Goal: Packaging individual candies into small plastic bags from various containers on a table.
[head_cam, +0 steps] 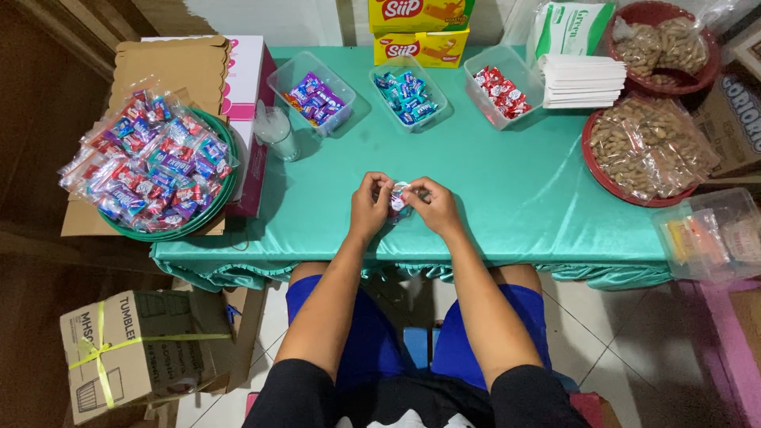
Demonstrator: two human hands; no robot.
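My left hand (369,205) and my right hand (432,206) meet over the near edge of the green-covered table (515,198). Together they pinch a small clear plastic bag (399,198) with a few wrapped candies inside. Both hands have fingers closed on the bag's top. Beyond them stand three clear tubs: purple candies (315,98), blue candies (407,95) and red candies (501,90).
A green basket (218,218) heaped with filled candy bags sits at the left. A clear cup (277,133) stands beside a pink-and-white box (252,71). Red trays of bagged peanuts (646,147) are at the right, near stacked white napkins (581,80). A tied cardboard box (135,349) rests on the floor.
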